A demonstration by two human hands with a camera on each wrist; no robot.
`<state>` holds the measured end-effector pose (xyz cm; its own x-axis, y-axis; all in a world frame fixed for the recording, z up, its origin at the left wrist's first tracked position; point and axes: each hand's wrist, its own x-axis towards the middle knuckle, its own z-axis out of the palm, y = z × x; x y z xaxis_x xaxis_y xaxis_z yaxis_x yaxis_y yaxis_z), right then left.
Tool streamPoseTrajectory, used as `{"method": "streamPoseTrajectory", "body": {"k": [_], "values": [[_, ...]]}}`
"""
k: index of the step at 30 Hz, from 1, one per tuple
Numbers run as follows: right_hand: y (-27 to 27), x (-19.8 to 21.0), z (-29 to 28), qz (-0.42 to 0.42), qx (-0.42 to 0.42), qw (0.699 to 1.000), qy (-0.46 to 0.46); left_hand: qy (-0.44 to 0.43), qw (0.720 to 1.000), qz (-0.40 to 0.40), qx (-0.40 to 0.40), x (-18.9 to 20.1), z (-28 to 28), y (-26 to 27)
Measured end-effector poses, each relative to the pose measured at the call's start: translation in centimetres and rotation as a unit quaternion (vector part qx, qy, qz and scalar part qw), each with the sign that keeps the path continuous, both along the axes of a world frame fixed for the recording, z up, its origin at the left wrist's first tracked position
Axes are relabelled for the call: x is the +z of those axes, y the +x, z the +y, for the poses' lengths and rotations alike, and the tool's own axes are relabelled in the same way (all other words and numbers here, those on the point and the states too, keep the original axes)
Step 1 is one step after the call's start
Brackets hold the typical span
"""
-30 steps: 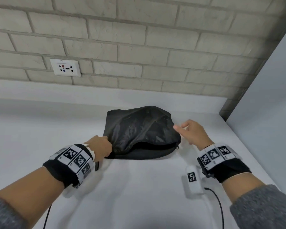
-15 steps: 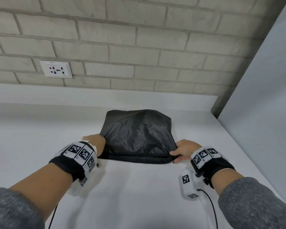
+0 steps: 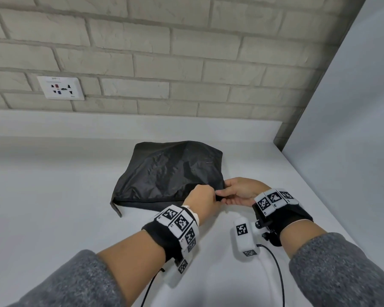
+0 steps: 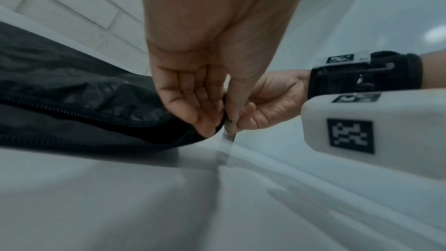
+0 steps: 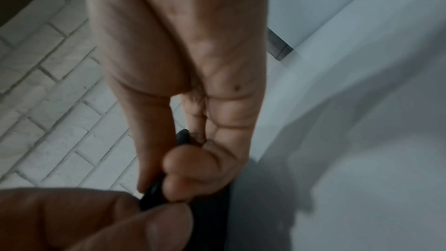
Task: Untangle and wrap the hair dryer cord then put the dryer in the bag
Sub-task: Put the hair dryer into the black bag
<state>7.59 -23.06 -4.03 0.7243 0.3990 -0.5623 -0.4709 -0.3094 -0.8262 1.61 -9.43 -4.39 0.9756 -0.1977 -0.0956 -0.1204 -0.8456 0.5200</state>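
A black fabric bag [image 3: 171, 173] is seen lying flat on a white surface [image 3: 53, 196] below a pale brick wall [image 3: 186, 52], its zipped edge turned toward the person. Both hands are brought together at the bag's near right corner. The corner fabric is pinched by the right hand [image 3: 242, 191] between thumb and curled fingers, apparently so that the bag is anchored. Something small at the end of the zip [image 4: 72, 110], taken to be the pull, is nipped between the thumb and fingertips of the left hand [image 3: 200, 200]; the pull itself is mostly hidden by the fingers. The zip is judged to be about to be drawn, the corner being held taut so the slider can run.

The hair dryer and its cord are not visible in any view; whether they are inside the bulging bag cannot be told.

A wall socket [image 3: 61, 87] is set in the brickwork at left; its small print is too fine to be read. Only square coded markers are carried on the wrist bands [image 3: 180, 222], with no legible brand.
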Motion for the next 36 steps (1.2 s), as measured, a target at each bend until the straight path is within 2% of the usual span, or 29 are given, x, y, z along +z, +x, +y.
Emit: {"method": "streamPoseTrajectory", "body": {"k": [5, 8, 11, 15, 19, 24, 26, 29, 32, 34, 36], "values": [[-0.3, 0.2, 0.2, 0.004, -0.02, 0.999, 0.049, 0.044, 0.998, -0.05, -0.023, -0.6, 0.0, 0.0], [-0.3, 0.5, 0.5, -0.004, -0.007, 1.0, 0.026, 0.05, 0.995, -0.073, -0.037, -0.6, 0.0, -0.1], [-0.2, 0.8, 0.7, -0.019, 0.01, 1.0, -0.003, 0.041, 0.996, -0.073, -0.026, -0.7, 0.0, 0.1], [-0.3, 0.7, 0.3, -0.018, 0.001, 1.0, 0.018, 0.042, 0.996, -0.059, -0.061, -0.5, 0.7, 0.3], [-0.5, 0.6, 0.3, -0.025, -0.017, 0.999, 0.042, -0.01, 0.999, -0.013, -0.028, -0.3, 1.1, 0.1], [0.0, 0.3, 0.4, -0.036, -0.045, 0.998, -0.031, -0.054, 0.989, 0.123, 0.067, -0.1, 2.4, 0.6], [0.4, 0.0, -0.4, -0.026, -0.056, 0.996, -0.068, -0.032, 0.982, 0.169, 0.083, 0.1, 4.1, 0.6], [1.1, -0.6, -1.5, -0.015, -0.065, 0.991, -0.114, 0.027, 0.974, 0.193, 0.112, 0.6, 7.7, 0.2], [1.4, -0.7, -2.0, -0.009, -0.065, 0.986, -0.151, 0.152, 0.956, 0.218, 0.127, 1.1, 11.7, -0.3], [1.7, -0.7, -2.2, -0.017, -0.067, 0.982, -0.175, 0.257, 0.932, 0.222, 0.125, 1.8, 13.8, -0.9], [1.7, -0.3, -1.9, -0.025, -0.055, 0.975, -0.216, 0.295, 0.924, 0.22, 0.099, 1.8, 15.4, -1.2]]}}
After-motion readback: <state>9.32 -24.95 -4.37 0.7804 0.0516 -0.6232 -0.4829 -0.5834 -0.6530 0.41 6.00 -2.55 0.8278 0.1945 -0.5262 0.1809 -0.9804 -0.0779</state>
